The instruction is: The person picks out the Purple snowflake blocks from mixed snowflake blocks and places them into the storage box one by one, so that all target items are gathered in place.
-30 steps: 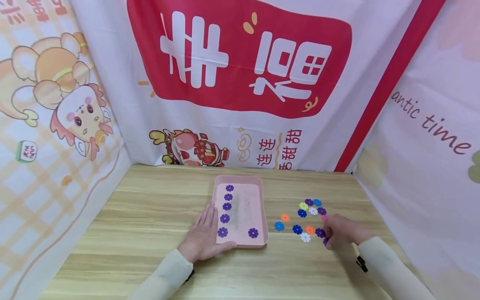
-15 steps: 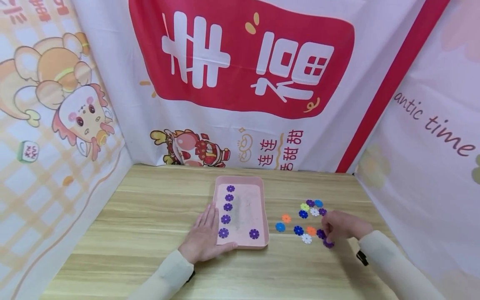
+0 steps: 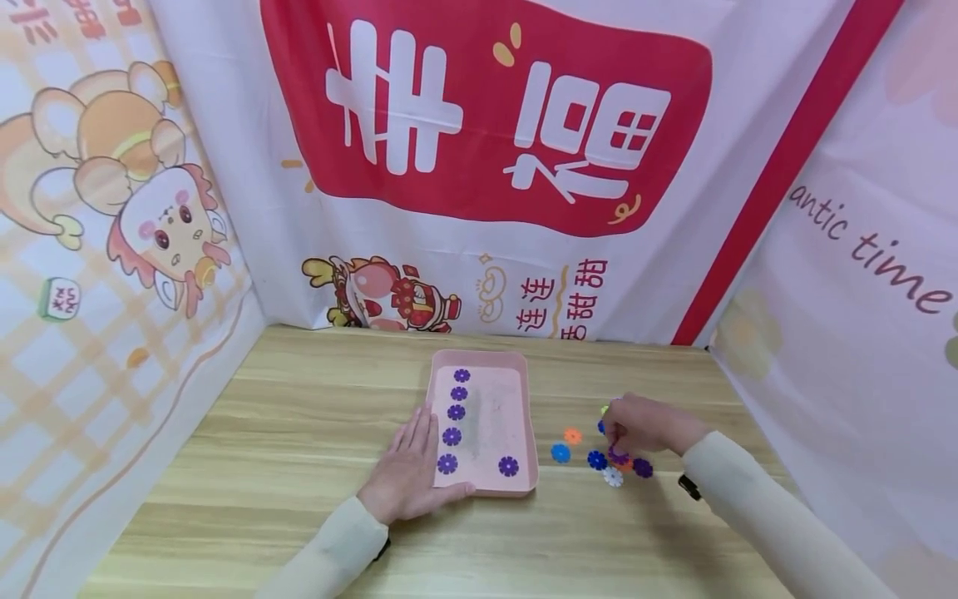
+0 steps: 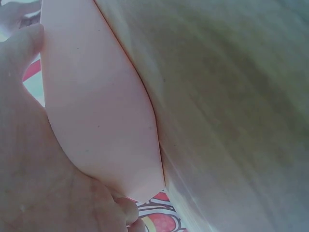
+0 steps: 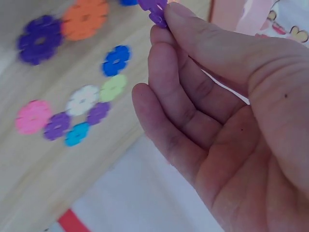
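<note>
While pinching a purple disc between the thumb and fingertips of the right hand, holds it to the right of the tray, overlapping a second orange disc as seen from the head. Cannot tell how high. Bends the other right fingers loosely toward the palm. Lays the left hand spread at the tray's near left corner, with fingers straight against the left wall and thumb stretched along the near one, merely touching it.

Has five discs, all purple, in a column inside the tray's left wall, and a lone disc, also purple, in the near right corner.

Has on the table, nearest the tray, an orange disc and a light blue disc; farther right, a dark blue disc, a white disc and a dark purple disc. From the head, mostly hides a farther cluster behind the right hand; from the right wrist, shows there a pink disc, two purple ones, a cyan disc, another white one, a lime disc and another dark blue one.

Wears pale sleeves. Faces a cloth with white characters on red.
</note>
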`<state>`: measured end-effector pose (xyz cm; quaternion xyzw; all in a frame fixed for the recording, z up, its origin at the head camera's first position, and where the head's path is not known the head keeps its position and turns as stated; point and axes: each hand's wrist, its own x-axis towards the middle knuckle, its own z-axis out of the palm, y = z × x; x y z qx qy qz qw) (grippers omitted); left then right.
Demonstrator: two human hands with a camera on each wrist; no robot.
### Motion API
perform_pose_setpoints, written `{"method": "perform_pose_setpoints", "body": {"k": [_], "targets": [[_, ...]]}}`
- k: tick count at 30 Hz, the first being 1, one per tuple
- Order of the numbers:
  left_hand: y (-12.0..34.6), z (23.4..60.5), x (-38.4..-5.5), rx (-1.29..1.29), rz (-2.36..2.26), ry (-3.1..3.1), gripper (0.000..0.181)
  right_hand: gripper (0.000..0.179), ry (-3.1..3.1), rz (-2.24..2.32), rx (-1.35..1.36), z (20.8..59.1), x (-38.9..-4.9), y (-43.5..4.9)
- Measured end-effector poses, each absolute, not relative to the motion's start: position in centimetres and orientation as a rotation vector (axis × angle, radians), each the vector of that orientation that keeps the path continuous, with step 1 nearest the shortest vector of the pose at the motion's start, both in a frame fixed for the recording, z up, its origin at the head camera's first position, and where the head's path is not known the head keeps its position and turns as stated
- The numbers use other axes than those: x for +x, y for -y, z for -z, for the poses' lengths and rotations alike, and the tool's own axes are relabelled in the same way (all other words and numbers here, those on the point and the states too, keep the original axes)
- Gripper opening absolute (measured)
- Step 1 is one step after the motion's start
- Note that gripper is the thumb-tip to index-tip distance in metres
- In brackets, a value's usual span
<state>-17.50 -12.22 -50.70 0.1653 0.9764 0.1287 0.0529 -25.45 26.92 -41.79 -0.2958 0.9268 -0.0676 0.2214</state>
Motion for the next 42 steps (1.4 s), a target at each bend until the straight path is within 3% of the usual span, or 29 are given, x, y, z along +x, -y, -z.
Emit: {"method": "perform_pose_setpoints", "body": {"k": [12, 23, 42], "targets": [[12.3, 50.8, -17.5, 0.498, -0.411, -2.964, 0.129, 0.010, -2.570, 0.118, -0.920, 39.6, -27.4, -20.6], [12.3, 50.9, -17.5, 0.490, -0.395, -2.958, 0.129, 0.015, -2.551, 0.064, -1.094, 40.0, -28.5, -14.9], [12.4, 50.9, -17.5, 0.506, -0.349, -2.974, 0.130, 0.012, -2.535, 0.088, -1.201, 45.0, -30.0, -10.8]]}}
